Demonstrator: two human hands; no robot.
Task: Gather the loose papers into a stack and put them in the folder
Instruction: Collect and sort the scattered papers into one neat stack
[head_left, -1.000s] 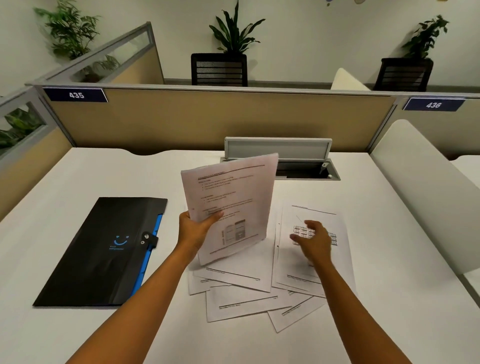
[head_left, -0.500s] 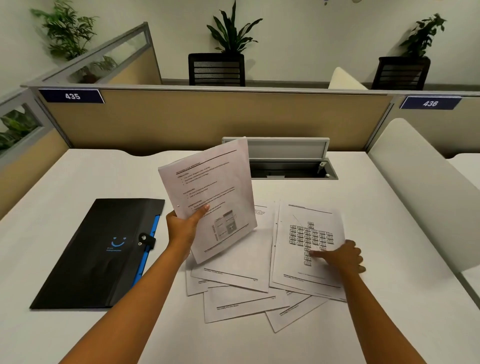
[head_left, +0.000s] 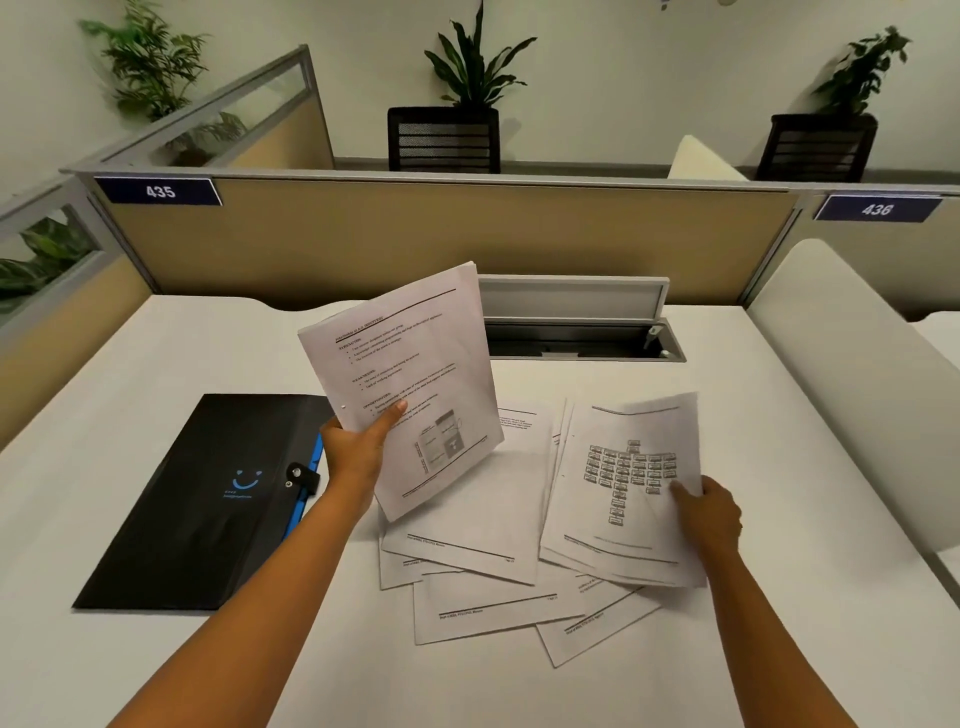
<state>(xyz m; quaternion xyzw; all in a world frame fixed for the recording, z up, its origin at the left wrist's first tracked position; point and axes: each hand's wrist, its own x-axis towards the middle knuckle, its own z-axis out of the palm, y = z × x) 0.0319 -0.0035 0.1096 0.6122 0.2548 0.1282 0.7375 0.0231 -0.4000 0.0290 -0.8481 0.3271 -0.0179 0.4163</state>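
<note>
Gripping gathered sheets (head_left: 410, 384) in the left hand (head_left: 358, 452), the right hand (head_left: 709, 512) pinches the chart page (head_left: 623, 488); lift it cleanly, squaring edges before stacking.

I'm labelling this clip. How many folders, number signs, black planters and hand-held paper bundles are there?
Folder: 1
Number signs: 2
Black planters: 2
Hand-held paper bundles: 2
Total: 7

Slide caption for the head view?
Left hand holds gathered papers; right hand lifts chart sheet; folder closed.
</note>
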